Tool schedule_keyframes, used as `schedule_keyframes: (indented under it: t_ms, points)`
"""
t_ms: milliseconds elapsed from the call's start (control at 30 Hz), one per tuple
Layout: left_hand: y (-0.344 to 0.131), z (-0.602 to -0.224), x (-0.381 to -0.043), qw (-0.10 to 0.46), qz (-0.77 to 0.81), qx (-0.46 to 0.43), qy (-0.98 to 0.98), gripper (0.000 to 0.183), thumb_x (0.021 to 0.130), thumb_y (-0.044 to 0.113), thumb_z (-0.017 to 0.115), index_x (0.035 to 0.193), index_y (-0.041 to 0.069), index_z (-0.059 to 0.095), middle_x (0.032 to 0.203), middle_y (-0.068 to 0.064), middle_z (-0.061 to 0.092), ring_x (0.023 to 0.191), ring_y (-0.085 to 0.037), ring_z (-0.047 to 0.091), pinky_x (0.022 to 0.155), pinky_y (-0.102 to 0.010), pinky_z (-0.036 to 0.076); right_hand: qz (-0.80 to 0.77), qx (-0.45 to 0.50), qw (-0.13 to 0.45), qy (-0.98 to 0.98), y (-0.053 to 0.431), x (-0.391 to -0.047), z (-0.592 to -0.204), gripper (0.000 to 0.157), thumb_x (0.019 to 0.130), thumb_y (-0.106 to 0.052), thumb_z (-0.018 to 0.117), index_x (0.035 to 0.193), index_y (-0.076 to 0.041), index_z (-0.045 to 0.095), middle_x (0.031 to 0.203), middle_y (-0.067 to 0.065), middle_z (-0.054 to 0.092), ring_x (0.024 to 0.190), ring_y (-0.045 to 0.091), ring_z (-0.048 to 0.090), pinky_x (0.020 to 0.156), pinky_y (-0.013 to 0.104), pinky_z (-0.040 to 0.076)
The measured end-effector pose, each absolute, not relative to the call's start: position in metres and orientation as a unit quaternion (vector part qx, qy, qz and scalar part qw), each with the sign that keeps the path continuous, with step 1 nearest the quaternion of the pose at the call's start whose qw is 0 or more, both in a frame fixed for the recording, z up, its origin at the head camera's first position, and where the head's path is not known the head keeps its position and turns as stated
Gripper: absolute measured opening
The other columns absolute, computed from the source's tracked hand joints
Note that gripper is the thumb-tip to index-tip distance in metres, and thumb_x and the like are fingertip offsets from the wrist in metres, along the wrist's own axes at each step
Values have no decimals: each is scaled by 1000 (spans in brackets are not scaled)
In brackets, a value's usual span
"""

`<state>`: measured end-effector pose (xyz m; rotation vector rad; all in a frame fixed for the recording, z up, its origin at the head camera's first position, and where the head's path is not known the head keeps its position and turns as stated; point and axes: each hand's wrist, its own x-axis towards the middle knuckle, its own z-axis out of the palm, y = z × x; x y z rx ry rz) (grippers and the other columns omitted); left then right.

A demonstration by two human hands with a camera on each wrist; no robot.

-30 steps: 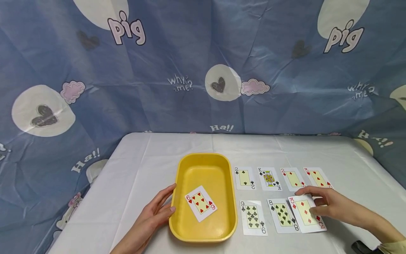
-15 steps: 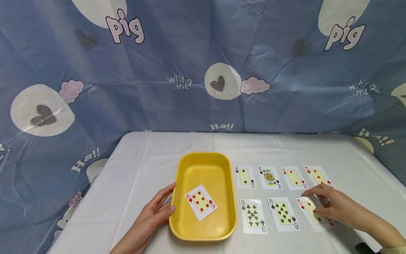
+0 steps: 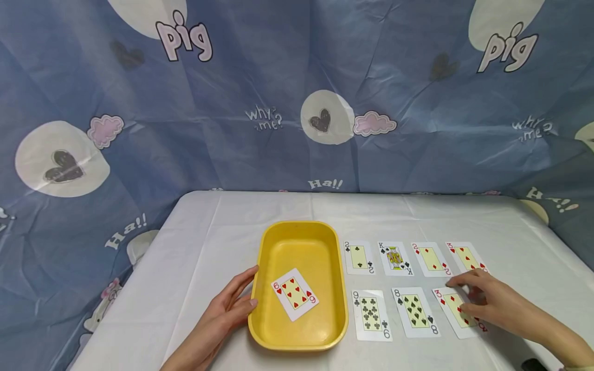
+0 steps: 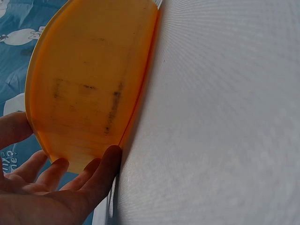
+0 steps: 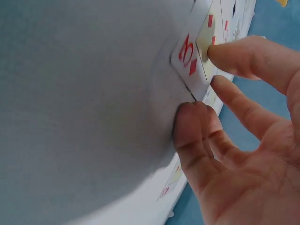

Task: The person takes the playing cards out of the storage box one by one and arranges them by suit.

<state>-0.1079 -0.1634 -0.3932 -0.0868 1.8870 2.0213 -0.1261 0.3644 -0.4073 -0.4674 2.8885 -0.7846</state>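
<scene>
My left hand rests at the left side of a yellow tray, fingertips and thumb touching its outer wall and rim. Inside the tray lies a six of hearts playing card, face up. On the right, my right hand is over a three of diamonds lying on the white cloth. The thumb is on its face, other fingertips at its far edge, and part of the card is hidden. In the right wrist view the fingers stand spread around the card's corner.
Beside that card lie an eight of spades and a nine of clubs. Behind them are a two of clubs, a king of spades, a two of diamonds and a three of hearts. A blue printed cloth hangs behind the table.
The three of diamonds has moved right, off the eight of spades it overlapped, and now lies flat beside it. My right hand moved right with it and its grip loosened.
</scene>
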Motion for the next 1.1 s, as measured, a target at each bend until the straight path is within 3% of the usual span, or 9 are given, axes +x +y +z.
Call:
schedule_keyframes:
  t_ms: [233, 467, 733, 1100]
  points:
    - [-163, -394, -108, 187, 713, -34, 674, 64, 94, 21, 66, 151, 23, 37, 160, -6, 23, 142, -32, 32, 103, -40, 44, -292, -205, -45, 933, 360, -129, -405, 38, 80, 5, 73, 114, -10, 65, 101, -3, 53, 73, 3, 48, 55, 22, 43]
    - [-162, -395, -109, 190, 712, -32, 676, 65, 95, 22, 66, 152, 22, 36, 160, -7, 22, 142, -33, 32, 103, -40, 44, -336, -211, -72, 915, 341, -133, -395, 32, 89, -1, 71, 116, -17, 66, 107, -1, 61, 86, 6, 54, 66, 21, 50]
    - [-162, -394, -110, 185, 709, -37, 679, 64, 94, 22, 67, 151, 23, 37, 160, -7, 23, 141, -32, 33, 103, -41, 45, -410, -294, -47, 862, 315, -149, -383, 37, 91, 4, 65, 125, -12, 62, 120, 8, 61, 94, 15, 61, 78, 21, 52]
    - [-163, -394, -109, 194, 710, -31, 676, 66, 95, 23, 65, 153, 22, 34, 161, -9, 20, 141, -34, 34, 102, -41, 45, -415, -333, -4, 847, 266, -163, -362, 37, 93, -8, 68, 128, -21, 60, 117, -3, 62, 96, 17, 62, 80, 26, 53]
